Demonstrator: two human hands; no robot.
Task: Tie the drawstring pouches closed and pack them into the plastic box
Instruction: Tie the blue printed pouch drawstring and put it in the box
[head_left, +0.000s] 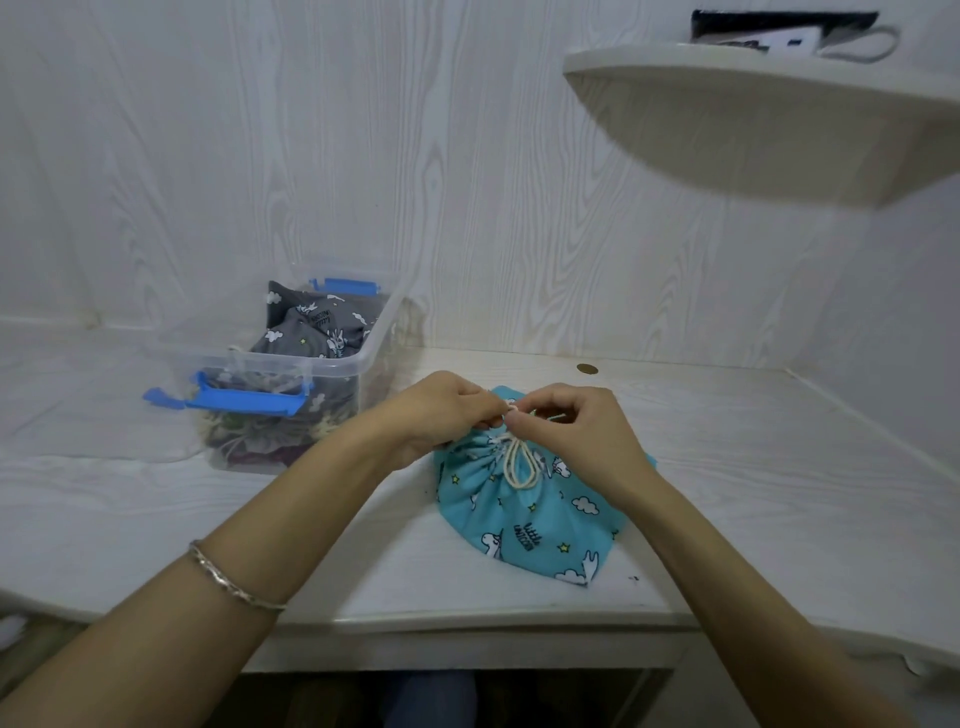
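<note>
A turquoise pouch (524, 512) with a cloud and unicorn print lies on the white surface (727, 467), near the front edge and right of centre, its mouth already gathered into pleats. Both hands are at that gathered neck: the left hand (441, 415) pinches the cream drawstring (511, 457) from the left, and the right hand (566, 431) pinches it from the right, fingertips almost touching over what looks like a knot being formed. Two loops of cord trail down over the fabric toward the near side. To the left and farther back stands the clear plastic box (374, 343) with blue latches, lid off, well apart from the pouch in hand. It already holds a grey printed pouch (311, 327) on top, with other fabric visible through its wall below. Judging by this, the packing is well along, while this pouch is still being tied and has yet to go into the box. Whether others remain outside the view cannot be told.
</note>
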